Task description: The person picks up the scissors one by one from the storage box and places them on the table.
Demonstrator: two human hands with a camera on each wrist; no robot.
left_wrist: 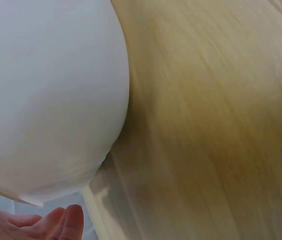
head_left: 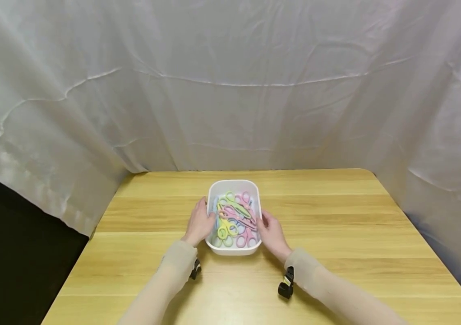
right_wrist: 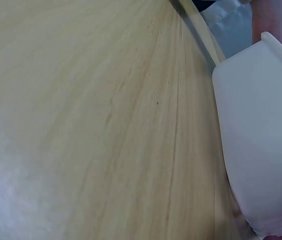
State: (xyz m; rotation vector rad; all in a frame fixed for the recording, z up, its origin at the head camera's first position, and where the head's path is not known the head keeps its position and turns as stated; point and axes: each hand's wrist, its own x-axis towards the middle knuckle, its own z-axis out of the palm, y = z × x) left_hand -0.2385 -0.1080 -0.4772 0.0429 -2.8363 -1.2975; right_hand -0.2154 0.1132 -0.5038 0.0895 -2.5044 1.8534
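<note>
A white plastic bin [head_left: 233,252] sits on the table between both hands. Inside lie several pastel scissors: a yellow pair [head_left: 223,232], a green pair [head_left: 237,208], pink pairs [head_left: 241,242] and some blue parts, overlapping one another. My left hand [head_left: 200,223] grips the bin's left side, thumb over the rim. On the opposite side, my right hand [head_left: 272,233] holds the wall with its thumb at the rim. The left wrist view shows the bin's outer wall [left_wrist: 56,90] and a few fingers [left_wrist: 73,222]. In the right wrist view the bin [right_wrist: 261,130] fills the right side.
The wood-grain table [head_left: 336,225] extends on both sides of the bin. Pale grey curtains [head_left: 255,99] hang behind and beside it. A dark area [head_left: 15,253] lies past the table's left edge. Each sleeve carries a small black wrist camera [head_left: 286,283].
</note>
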